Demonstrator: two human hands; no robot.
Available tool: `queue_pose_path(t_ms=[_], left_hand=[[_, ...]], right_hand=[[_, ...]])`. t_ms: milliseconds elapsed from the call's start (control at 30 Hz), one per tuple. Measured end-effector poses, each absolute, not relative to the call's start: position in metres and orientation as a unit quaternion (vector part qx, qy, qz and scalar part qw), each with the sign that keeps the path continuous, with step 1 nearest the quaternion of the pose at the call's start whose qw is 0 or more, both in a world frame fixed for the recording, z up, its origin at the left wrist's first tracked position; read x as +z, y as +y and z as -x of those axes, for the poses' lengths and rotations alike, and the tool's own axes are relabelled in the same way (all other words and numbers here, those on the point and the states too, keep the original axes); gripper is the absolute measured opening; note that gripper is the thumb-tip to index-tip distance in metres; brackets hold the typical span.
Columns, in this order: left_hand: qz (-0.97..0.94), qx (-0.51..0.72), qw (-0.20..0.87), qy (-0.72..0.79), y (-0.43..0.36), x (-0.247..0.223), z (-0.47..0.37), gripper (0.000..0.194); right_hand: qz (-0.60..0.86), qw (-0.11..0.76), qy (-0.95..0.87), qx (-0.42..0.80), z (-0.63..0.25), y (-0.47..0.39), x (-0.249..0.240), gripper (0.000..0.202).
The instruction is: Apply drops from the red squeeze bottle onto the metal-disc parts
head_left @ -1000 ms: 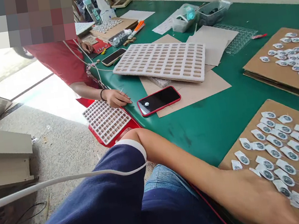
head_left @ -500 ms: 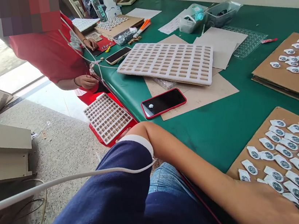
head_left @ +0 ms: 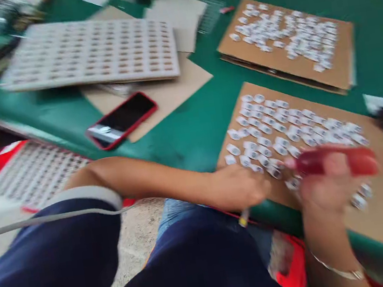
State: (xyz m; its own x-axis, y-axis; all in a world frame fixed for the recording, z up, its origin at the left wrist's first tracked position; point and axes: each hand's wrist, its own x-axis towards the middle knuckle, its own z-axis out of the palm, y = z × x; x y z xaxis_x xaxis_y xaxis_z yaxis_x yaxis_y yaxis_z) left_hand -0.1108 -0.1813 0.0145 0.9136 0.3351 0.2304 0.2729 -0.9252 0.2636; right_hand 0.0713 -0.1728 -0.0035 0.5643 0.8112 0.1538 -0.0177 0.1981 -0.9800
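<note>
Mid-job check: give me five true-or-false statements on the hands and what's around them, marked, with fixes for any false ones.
1. The right hand holds a red bottle. True.

2. The left hand is on the phone. False: it is at the left edge of the near cardboard; blur hides whether its fingers hold anything.

3. The phone lies screen up on the table side left of the near cardboard. True.

4. The far cardboard is bare. False: many small white pieces lie on it.

5. The bracelet is on the right wrist. True.
</note>
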Motion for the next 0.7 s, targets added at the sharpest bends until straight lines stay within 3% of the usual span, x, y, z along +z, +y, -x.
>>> queue_pose_path(t_ms=[433, 700], left_hand=[[-0.968, 0.188, -0.121, 0.117, -0.182, 0.003, 0.104, 0.017], [-0.961, 0.200, -0.146, 0.120, -0.183, 0.000, 0.103, 0.018]], right_hand=[[0.517, 0.589, -0.536, 0.314, -0.072, -0.179, -0.006, 0.023], [0.561, 0.537, -0.569, 0.270, -0.075, -0.180, -0.010, 0.025]])
